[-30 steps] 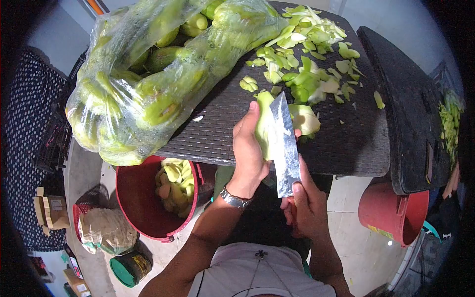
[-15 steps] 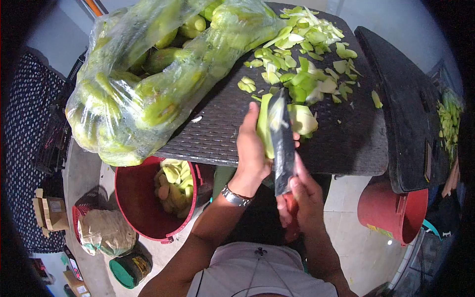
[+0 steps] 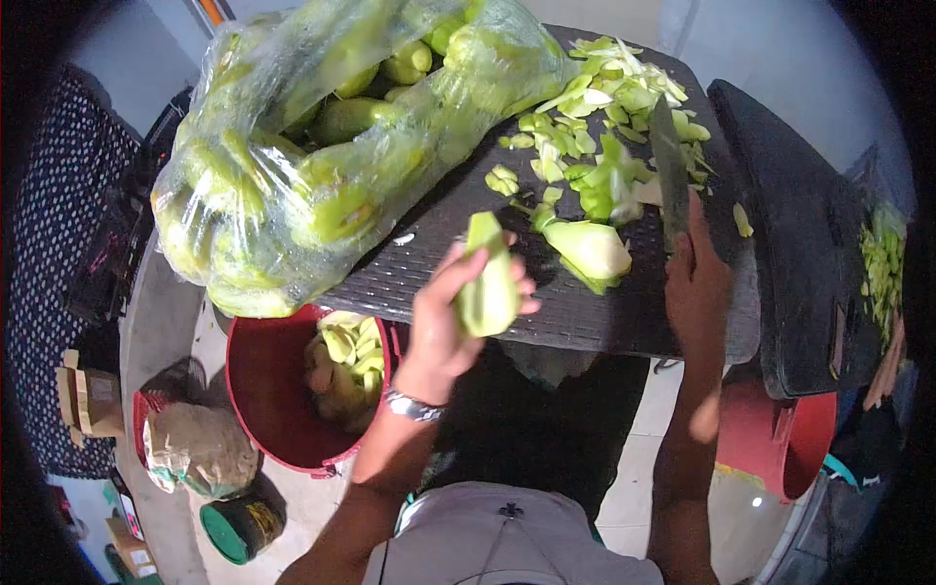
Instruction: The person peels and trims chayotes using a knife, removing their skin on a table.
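My left hand is closed round a pale green, peeled piece of fruit that looks like unripe mango, raised over the table's front edge. My right hand grips a knife, its blade pointing away over the right side of the dark woven tabletop. The handle is mostly hidden in my fingers. Between the hands lies another partly peeled pale fruit. Green peelings are scattered behind it, some close to the blade.
A clear plastic bag of whole green fruits covers the table's left. Below stands a red bucket holding peeled pieces; another red bucket is at right. A black chair or panel adjoins the table's right edge.
My hands have moved apart. The left has shifted left and towards me with the fruit piece; the knife has left the piece and moved right and away from me in my right hand.
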{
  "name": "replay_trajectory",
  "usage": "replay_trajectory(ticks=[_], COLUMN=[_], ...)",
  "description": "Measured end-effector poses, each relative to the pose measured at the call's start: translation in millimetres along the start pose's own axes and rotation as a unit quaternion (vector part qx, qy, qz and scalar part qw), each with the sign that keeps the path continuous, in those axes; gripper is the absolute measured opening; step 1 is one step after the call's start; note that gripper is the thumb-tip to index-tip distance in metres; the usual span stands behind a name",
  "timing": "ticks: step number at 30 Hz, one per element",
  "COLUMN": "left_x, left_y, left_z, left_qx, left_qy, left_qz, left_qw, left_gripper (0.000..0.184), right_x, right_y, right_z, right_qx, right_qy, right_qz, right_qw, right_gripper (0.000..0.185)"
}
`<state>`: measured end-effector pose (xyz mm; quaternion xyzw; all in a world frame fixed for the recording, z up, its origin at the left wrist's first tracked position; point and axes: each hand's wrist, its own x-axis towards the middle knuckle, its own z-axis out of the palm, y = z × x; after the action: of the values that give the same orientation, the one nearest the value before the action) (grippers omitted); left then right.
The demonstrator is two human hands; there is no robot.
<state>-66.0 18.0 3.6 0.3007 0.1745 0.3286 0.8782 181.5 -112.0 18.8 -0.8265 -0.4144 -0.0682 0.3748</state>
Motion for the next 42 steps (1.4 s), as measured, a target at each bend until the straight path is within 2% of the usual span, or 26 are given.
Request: replay_trajectory(ticks=[1, 3, 5, 6, 7, 9, 10, 11, 13, 14, 15, 16, 17, 18, 20, 23, 27, 30, 33, 34, 36, 39, 42], left_x=[-18.7, -55.0, -90.4, -99.4, -108.0, -121.2, -123.1, -124.4, -108.2, -96.8, -82.9, -67.6, -46.3, -23.5, 17.4, 44.0, 58.0, 67.7, 54.8, 53.9, 49.9, 44.6, 43.7], left_y=[8.9, 40.6, 68.1, 86.4, 101.8, 108.9, 103.6, 96.6, 79.7, 68.4, 54.7, 43.3, 30.4, 15.3, -10.8, -31.3, -51.2, -57.9, -40.8, -39.3, -37.5, -32.5, -30.0], left_z=[-11.6, -40.1, -59.4, -63.2, -68.3, -91.2, -92.3, -90.6, -40.1, -13.1, 5.9, 14.8, 20.3, 23.8, 28.1, 43.3, 44.1, 38.1, 47.3, 40.6, 37.4, 21.6, 14.4], left_qx=[0.064, 0.222, 0.391, 0.545, 0.681, 0.855, 0.794, 0.756, 0.668, 0.694, 0.654, 0.678, 0.710, 0.717, 0.685, 0.647, 0.572, 0.310, 0.173, 0.212, 0.155, 0.010, -0.107], left_qy=[-0.020, -0.025, 0.097, 0.117, 0.134, 0.132, 0.246, 0.251, 0.257, 0.204, 0.169, 0.092, 0.046, 0.007, 0.001, 0.039, 0.073, 0.008, -0.017, -0.044, -0.028, -0.035, -0.067], left_qz=[0.014, -0.010, -0.028, -0.052, -0.076, 0.067, 0.054, 0.074, 0.124, 0.150, 0.101, 0.098, 0.079, 0.099, 0.050, 0.086, 0.094, 0.065, -0.013, -0.016, -0.052, -0.092, -0.080], left_qw=[0.998, 0.975, 0.915, 0.829, 0.716, 0.496, 0.553, 0.600, 0.688, 0.674, 0.730, 0.722, 0.698, 0.690, 0.727, 0.757, 0.812, 0.948, 0.985, 0.976, 0.986, 0.995, 0.989], left_gripper=[0.044, 0.051, 0.053, 0.049, 0.045, 0.034, 0.025, 0.023, 0.019, 0.014, 0.013, 0.017, 0.019, 0.024, 0.035, 0.039, 0.040, 0.032, 0.027, 0.032, 0.033, 0.035, 0.041], right_x=[-11.5, -18.2, -27.4, -32.6, -35.0, -39.8, -42.2, -40.1, -20.2, -13.8, -7.6, -2.4, 2.7, 5.2, 6.4, 0.2, -12.3, -17.3, -13.7, -8.5, 7.3, 21.3, 17.2], right_y=[-6.7, -10.7, -6.8, -0.1, 4.9, 13.1, 14.2, 13.6, -4.7, -10.7, -16.4, -21.1, -23.4, -23.2, -18.1, -17.6, -31.5, -36.2, -51.1, -54.0, -56.7, -26.7, -19.4], right_z=[-7.6, -21.6, -26.5, -27.2, -24.0, -14.9, -12.4, -10.9, -6.8, -4.5, -2.0, 0.4, 4.2, 9.7, 20.8, 23.3, 26.9, 25.6, 15.0, 9.5, 2.2, 29.4, 27.4], right_qx=[0.015, 0.058, 0.094, 0.107, 0.123, 0.158, 0.177, 0.171, 0.161, 0.179, 0.198, 0.216, 0.214, 0.212, 0.211, 0.215, 0.328, 0.414, 0.420, 0.382, 0.304, 0.208, 0.160], right_qy=[0.012, -0.036, -0.066, -0.075, -0.075, -0.065, -0.056, -0.085, -0.135, -0.152, -0.169, -0.187, -0.202, -0.218, -0.216, -0.194, -0.174, -0.200, -0.204, -0.200, -0.192, -0.002, 0.010], right_qz=[0.016, 0.060, 0.105, 0.127, 0.139, 0.154, 0.158, 0.187, 0.236, 0.234, 0.230, 0.226, 0.217, 0.210, 0.205, 0.183, 0.240, 0.218, 0.204, 0.212, 0.225, 0.133, 0.106], right_qw=[1.000, 0.996, 0.988, 0.983, 0.980, 0.973, 0.970, 0.964, 0.949, 0.943, 0.938, 0.931, 0.931, 0.929, 0.931, 0.939, 0.897, 0.861, 0.860, 0.877, 0.906, 0.969, 0.981], right_gripper=[0.052, 0.052, 0.052, 0.053, 0.052, 0.048, 0.047, 0.044, 0.041, 0.040, 0.039, 0.039, 0.041, 0.043, 0.047, 0.047, 0.040, 0.037, 0.037, 0.037, 0.039, 0.040, 0.030])
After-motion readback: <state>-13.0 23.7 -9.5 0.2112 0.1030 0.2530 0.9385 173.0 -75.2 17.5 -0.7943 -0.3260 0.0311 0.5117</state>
